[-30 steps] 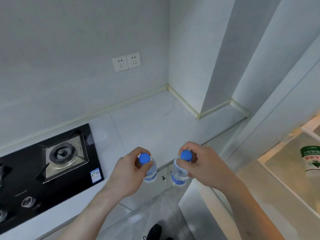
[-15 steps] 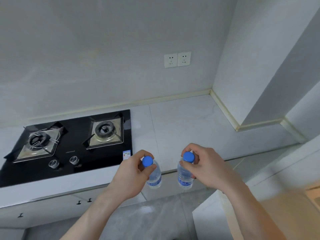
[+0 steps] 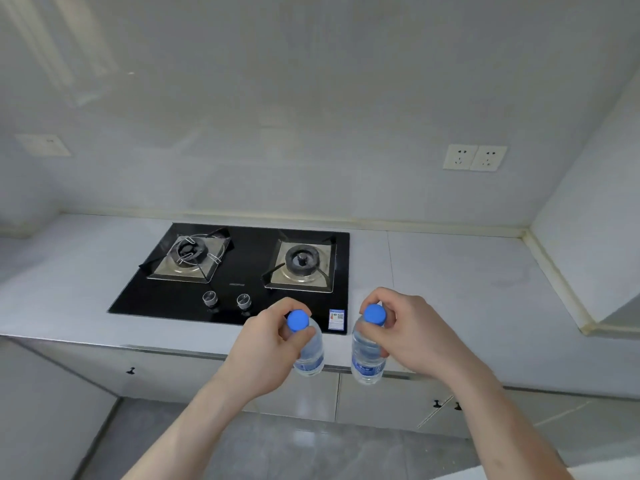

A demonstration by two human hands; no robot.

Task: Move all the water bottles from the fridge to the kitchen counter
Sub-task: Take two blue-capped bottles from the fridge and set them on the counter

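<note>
Two clear water bottles with blue caps and blue labels hang upright in front of me. My left hand (image 3: 268, 344) grips the left bottle (image 3: 309, 348) round its neck, just under the cap. My right hand (image 3: 412, 336) grips the right bottle (image 3: 367, 355) the same way. Both bottles are in the air over the front edge of the white kitchen counter (image 3: 460, 289), close to the near right corner of the hob. The fridge is out of view.
A black two-burner gas hob (image 3: 242, 271) is set into the counter, with two knobs (image 3: 227, 299) near its front. Two wall sockets (image 3: 474, 157) sit above the counter at right. A wall ledge (image 3: 554, 271) bounds the counter's right end. Cabinet doors (image 3: 311, 393) run below.
The view has swung left, away from the fridge; the hob now lies in the middle. Both hands still hold their bottles and are closer to the counter's front edge.
</note>
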